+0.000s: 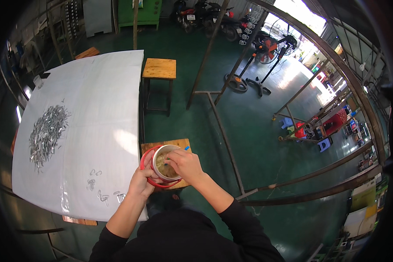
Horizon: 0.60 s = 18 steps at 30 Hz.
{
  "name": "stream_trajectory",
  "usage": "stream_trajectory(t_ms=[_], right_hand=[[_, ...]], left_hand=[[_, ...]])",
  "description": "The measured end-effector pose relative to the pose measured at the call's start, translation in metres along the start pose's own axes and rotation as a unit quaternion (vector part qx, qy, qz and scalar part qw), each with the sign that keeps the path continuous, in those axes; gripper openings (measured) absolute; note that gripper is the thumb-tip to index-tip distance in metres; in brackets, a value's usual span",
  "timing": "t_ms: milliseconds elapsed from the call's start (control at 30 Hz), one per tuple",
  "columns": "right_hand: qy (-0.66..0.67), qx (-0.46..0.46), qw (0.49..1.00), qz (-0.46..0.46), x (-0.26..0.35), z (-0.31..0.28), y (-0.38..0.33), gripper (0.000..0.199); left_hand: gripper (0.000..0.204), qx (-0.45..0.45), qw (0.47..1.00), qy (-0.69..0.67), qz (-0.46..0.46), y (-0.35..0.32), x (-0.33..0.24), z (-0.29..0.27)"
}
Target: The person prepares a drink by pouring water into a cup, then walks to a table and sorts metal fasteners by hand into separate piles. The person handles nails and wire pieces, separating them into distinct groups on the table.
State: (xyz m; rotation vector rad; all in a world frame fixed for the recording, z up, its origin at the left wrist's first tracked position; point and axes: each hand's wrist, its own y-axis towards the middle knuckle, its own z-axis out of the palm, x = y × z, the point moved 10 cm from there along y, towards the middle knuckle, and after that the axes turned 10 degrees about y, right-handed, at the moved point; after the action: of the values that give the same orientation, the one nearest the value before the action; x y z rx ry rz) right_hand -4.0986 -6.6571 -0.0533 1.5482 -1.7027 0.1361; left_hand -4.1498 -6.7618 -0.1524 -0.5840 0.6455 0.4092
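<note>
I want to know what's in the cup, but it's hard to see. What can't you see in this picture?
Head view only:
- Inside the white cup: the right hand covers part of it; the contents are too blurred to tell.
- Fingertips of the left hand: hidden behind the red ring.
- Small metal pieces in the pile on the white sheet: too small to identify.
- Wooden stool under the cup: mostly covered.

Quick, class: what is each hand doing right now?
Left hand: closed on the cup with the red rim.
Right hand: over the cup, fingers inside; whether it holds anything cannot be told.
</note>
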Motion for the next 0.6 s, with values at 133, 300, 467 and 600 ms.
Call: stream_trajectory(t_ms=[133,300,467,600], right_hand=[[-0.049,0.072,0.994,0.066,0.010,0.002,0.003,0.015],[-0.017,0.065,0.997,0.048,0.034,-0.017,0.011,0.014],[-0.074,0.164,0.983,0.016,0.060,-0.020,0.008,0.035],[-0.236,0.204,0.950,-0.027,0.085,-0.040,0.008,0.037]], left_hand=[[0.085,-0.006,1.000,-0.013,0.004,-0.007,-0.018,0.010],[0.086,0.023,0.999,0.025,-0.009,-0.025,-0.030,0.026],[0.085,0.011,1.000,0.022,-0.005,-0.049,-0.050,0.037],[0.083,0.025,0.998,0.063,0.002,-0.069,-0.067,0.055]])
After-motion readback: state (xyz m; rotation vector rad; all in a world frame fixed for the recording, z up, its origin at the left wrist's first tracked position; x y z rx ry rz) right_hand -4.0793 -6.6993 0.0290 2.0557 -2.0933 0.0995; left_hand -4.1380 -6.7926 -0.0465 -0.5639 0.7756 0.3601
